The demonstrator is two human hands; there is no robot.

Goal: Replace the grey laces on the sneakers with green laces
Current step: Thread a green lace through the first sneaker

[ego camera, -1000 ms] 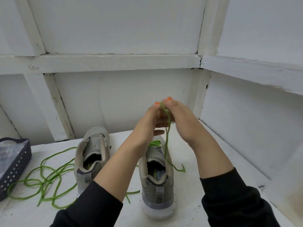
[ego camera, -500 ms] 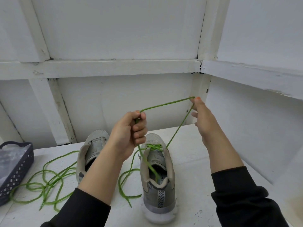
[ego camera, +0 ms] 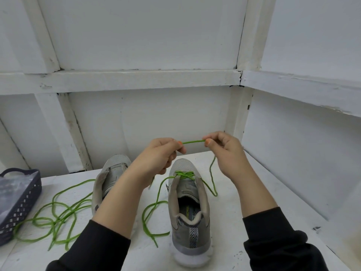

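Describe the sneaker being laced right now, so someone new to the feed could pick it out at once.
On the white tabletop in the wall corner, two grey sneakers stand heels toward the camera. The one you want is the right sneaker, beneath the left hand and right hand. Unlike the left sneaker, it has a green lace crossed over its tongue.

Two sneakers [ego camera: 115,165] [ego camera: 187,212], two green laces [ego camera: 64,212] [ego camera: 183,175], one dark basket [ego camera: 23,200] and two grips [ego camera: 158,155] [ego camera: 226,153].
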